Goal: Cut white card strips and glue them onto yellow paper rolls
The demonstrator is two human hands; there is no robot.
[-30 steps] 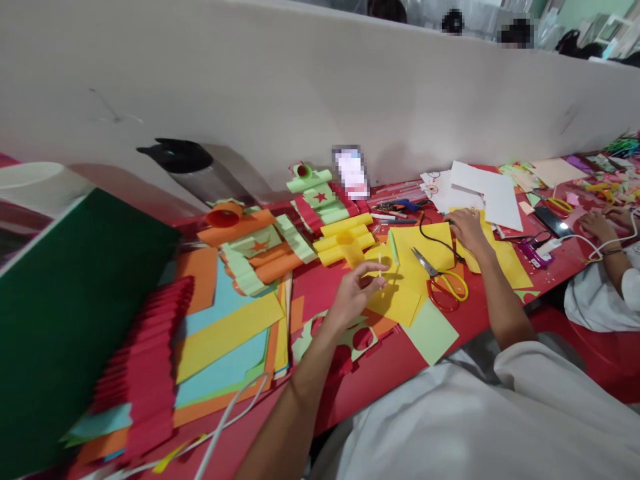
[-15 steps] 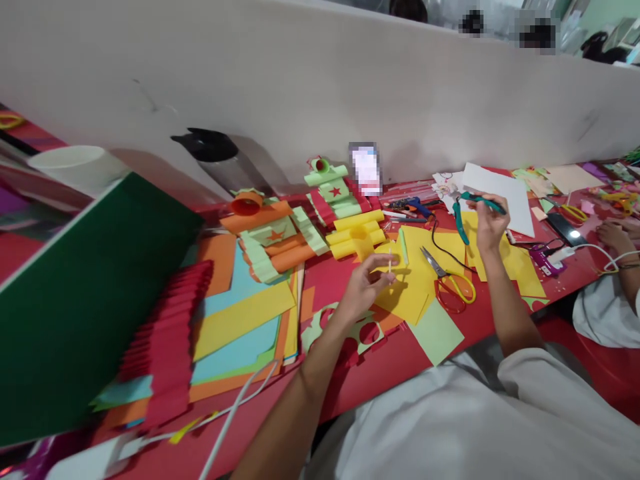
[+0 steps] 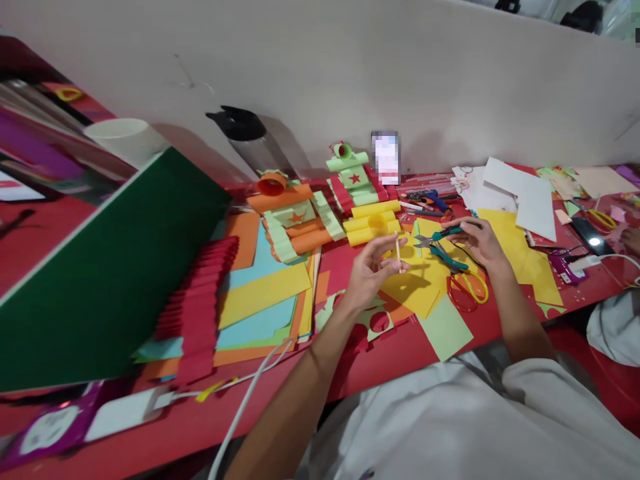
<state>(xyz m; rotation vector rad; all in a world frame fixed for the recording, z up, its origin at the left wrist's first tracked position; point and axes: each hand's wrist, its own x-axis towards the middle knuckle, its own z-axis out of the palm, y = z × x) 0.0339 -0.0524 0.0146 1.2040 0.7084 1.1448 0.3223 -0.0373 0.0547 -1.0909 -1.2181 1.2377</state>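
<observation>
Left hand (image 3: 367, 277) pinches a thin pale stick (image 3: 399, 252) near upright between thumb and finger, raised over the yellow paper (image 3: 407, 290); just right of it, pliers (image 3: 447, 258) point at the stick, not touching, jaws look parted, handles spread in the curled grip of the right hand (image 3: 480, 241). Doing this well likely means a firm, still pinch, jaws square to the stick, fingertips clear of the bite, handles squeezed evenly. Around, left to right: green board (image 3: 110, 280) leaning, well apart; pleated red paper (image 3: 200, 313); stack of coloured sheets (image 3: 265, 293); orange-and-green rolled model (image 3: 297, 223); yellow tubes (image 3: 370, 223) just behind the left hand. Main obstacles: scissors (image 3: 467, 287) lying just below the pliers, blades mostly hidden, plus a black cord (image 3: 471, 255) by the right hand that could snag. White sheets (image 3: 540, 213) farther right, out of the way.
</observation>
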